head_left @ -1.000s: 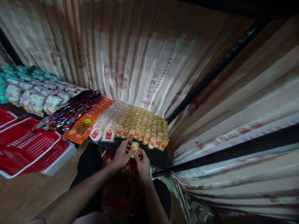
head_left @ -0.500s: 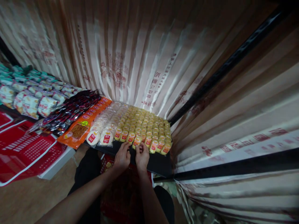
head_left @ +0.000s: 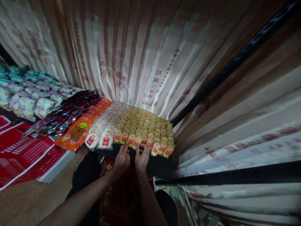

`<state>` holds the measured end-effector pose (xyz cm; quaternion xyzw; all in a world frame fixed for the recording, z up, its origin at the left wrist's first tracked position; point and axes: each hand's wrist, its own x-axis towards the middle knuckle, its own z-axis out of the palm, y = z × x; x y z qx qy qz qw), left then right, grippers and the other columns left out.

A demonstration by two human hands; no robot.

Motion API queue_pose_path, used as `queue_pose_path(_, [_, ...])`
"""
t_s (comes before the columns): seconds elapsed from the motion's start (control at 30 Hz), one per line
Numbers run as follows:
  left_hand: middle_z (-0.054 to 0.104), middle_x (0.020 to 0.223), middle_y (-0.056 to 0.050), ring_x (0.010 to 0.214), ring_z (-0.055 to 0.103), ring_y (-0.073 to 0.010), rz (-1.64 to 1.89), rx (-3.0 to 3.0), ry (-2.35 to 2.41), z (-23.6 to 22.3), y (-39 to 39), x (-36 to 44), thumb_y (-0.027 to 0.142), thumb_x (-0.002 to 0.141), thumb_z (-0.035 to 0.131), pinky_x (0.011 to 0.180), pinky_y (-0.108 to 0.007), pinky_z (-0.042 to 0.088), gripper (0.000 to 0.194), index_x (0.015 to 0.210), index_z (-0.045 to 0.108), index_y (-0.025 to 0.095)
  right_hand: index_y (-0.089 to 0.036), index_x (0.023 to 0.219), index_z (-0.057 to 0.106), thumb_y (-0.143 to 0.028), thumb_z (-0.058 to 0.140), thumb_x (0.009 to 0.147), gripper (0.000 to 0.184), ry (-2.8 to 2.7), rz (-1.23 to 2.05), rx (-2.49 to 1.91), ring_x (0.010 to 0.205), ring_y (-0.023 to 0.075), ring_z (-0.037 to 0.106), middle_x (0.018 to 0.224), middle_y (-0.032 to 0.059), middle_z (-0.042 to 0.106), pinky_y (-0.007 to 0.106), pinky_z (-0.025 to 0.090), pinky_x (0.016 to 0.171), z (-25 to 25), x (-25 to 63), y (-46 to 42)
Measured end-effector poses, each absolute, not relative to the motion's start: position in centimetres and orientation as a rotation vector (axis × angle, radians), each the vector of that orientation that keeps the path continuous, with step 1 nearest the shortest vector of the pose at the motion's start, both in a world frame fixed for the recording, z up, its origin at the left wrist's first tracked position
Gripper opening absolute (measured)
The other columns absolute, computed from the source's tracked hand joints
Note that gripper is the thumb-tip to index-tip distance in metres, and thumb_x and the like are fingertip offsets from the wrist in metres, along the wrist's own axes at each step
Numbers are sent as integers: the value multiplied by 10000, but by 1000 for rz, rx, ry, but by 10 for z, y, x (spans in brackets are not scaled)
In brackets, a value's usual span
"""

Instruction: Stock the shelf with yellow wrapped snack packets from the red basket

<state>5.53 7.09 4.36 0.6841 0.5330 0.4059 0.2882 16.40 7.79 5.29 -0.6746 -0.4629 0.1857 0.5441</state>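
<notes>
Tight rows of small yellow wrapped cakes [head_left: 145, 125] with red-and-orange labels stand on a black shelf board [head_left: 160, 166]. My left hand [head_left: 122, 158] is at the front edge of these rows, its fingers loosely bent and a little apart from the thumb. Close beside it my right hand [head_left: 142, 158] has bent fingers at the front row, with a small gap to the thumb. One front yellow packet [head_left: 137, 142] stands between the fingertips of both hands. Whether the fingertips touch it is hard to see. Neither hand visibly holds anything.
Left of the cakes lie round white packets [head_left: 106, 140], an orange snack bag [head_left: 75, 131], dark shiny packets [head_left: 68, 110] and white-and-green bags [head_left: 25, 103]. A red basket-printed box [head_left: 33, 153] is at lower left. Pleated curtain [head_left: 131, 56] and black poles [head_left: 235, 62] enclose the shelf.
Both hands have drawn back slightly from the front row, and the right fingers no longer cover the front packet as much. The view has shifted a little.
</notes>
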Motion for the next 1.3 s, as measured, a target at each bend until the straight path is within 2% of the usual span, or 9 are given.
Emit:
queue_pose_path(0.13, [526,1115,-104,868,591,-140,1069,1844,1438,40,72,55,41,716,359,817,-291,500,511,1202,465,156,-190,901,528,-383,485,791,227,-1120,408,-1638,836,170,524,943,76,522,288,470,729,50,165,81])
queue_pose_path(0.33, [527,1098,-121,940,574,-156,1111,1898,1453,37,69,58,27,722,344,882,-289,479,466,1145,519,112,-182,933,542,-425,506,771,295,-1056,407,-1724,668,139,503,813,34,539,270,437,685,39,167,84])
queue_pose_path(0.43, [533,1085,-122,991,558,-171,1151,1877,1442,37,63,55,25,740,338,896,-307,475,420,1091,555,107,-172,969,531,-453,526,756,353,-1030,447,-1698,651,134,506,779,22,539,256,430,666,40,167,84])
queue_pose_path(0.57, [521,1119,-96,1052,527,-185,1222,1888,1534,45,54,34,39,778,351,923,-346,460,373,1035,590,165,-154,991,534,-499,487,775,410,-1027,410,-1682,714,150,528,831,56,570,260,427,687,50,166,79])
queue_pose_path(0.73, [423,1289,-104,1227,381,-260,1305,1986,1771,60,54,-23,78,795,423,1024,-449,355,361,1098,576,201,-150,969,587,-512,411,824,428,-1131,310,-1642,818,192,551,935,119,608,303,417,780,60,146,64])
queue_pose_path(0.87, [295,1405,-128,1327,223,-314,1349,2026,1951,63,65,-66,130,829,439,1053,-521,277,366,1179,527,188,-176,1010,623,-456,413,855,383,-1401,587,-1500,804,181,596,905,93,655,298,439,804,58,110,54])
queue_pose_path(0.93, [259,1435,-129,1347,181,-317,1352,2060,1958,62,71,-79,147,844,431,1051,-532,276,378,1213,499,189,-187,1065,627,-423,402,872,379,-1554,645,-1434,898,183,600,989,93,659,308,435,862,56,92,54])
queue_pose_path(1.07, [265,1449,-122,1368,142,-299,1346,2154,1914,56,80,-94,162,864,410,1056,-517,290,386,1245,470,187,-149,1116,630,-387,359,894,424,-1740,456,-1413,1065,204,545,1128,129,618,354,408,946,48,70,61])
queue_pose_path(1.3, [216,1465,-192,1380,88,-306,1226,2223,1931,43,89,-98,218,885,382,1054,-508,290,489,1356,323,102,-172,1140,621,-299,365,897,375,-1812,179,-1588,1023,198,539,1125,102,627,332,446,878,40,51,69])
